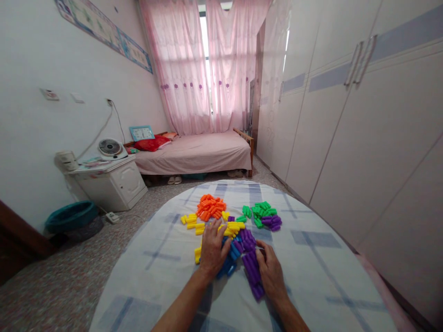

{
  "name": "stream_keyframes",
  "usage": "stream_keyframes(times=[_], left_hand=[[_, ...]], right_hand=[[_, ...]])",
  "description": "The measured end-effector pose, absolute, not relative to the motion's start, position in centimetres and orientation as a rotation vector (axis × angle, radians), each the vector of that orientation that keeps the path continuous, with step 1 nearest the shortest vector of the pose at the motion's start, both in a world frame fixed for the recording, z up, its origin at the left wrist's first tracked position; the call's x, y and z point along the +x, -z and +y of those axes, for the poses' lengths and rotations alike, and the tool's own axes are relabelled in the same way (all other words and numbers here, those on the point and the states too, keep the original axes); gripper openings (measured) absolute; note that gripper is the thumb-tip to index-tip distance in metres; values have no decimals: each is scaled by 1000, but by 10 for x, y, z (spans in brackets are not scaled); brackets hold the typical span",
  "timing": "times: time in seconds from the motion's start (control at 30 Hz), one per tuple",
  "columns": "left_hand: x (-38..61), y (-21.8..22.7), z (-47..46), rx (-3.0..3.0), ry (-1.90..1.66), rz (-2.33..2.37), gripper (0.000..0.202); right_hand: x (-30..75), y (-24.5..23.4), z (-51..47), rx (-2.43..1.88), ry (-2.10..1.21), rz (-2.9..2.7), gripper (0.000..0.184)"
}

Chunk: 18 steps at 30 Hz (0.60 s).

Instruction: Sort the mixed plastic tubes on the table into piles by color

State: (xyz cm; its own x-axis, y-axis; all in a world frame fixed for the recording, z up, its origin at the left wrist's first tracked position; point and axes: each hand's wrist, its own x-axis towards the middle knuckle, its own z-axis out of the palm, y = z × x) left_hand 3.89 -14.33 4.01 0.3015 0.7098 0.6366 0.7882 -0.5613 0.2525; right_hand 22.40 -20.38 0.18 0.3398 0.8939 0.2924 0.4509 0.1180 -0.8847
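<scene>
Small plastic tube-like pieces lie on the table in groups by colour. My left hand (213,249) is spread over the yellow pieces (235,228) and the blue pieces (228,267), its fingers apart and hiding some of them. On the right, my right hand (272,272) rests against the side of the purple pieces (252,269), thumb and fingers apart, touching them without a grip. An orange heap (210,207) sits beyond my left hand. Farther right lies a green heap (263,210), with a second purple cluster (273,223) against it.
The round table (155,276) has a white and blue checked cloth. Beyond it stand a bed (200,152), a white cabinet (117,184) with a fan (111,147), and a teal-rimmed bin (72,216). A tall wardrobe (328,115) lines the right side.
</scene>
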Motion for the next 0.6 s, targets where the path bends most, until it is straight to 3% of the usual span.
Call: stream_keyframes(times=[0.13,0.37,0.6], left_hand=[[-5,-23,-135,-2267,1257,-1619,33],[-45,33,-152,-2435,1109,-1734,32],[43,-13,-176,-2532,1667,-2075,44]], right_hand=[[221,-2,-204,-1527,-505,-1282,39],[213,-5,-203,-1595,-492,-1315,39],[217,-2,-203,-1581,-492,-1352,40]])
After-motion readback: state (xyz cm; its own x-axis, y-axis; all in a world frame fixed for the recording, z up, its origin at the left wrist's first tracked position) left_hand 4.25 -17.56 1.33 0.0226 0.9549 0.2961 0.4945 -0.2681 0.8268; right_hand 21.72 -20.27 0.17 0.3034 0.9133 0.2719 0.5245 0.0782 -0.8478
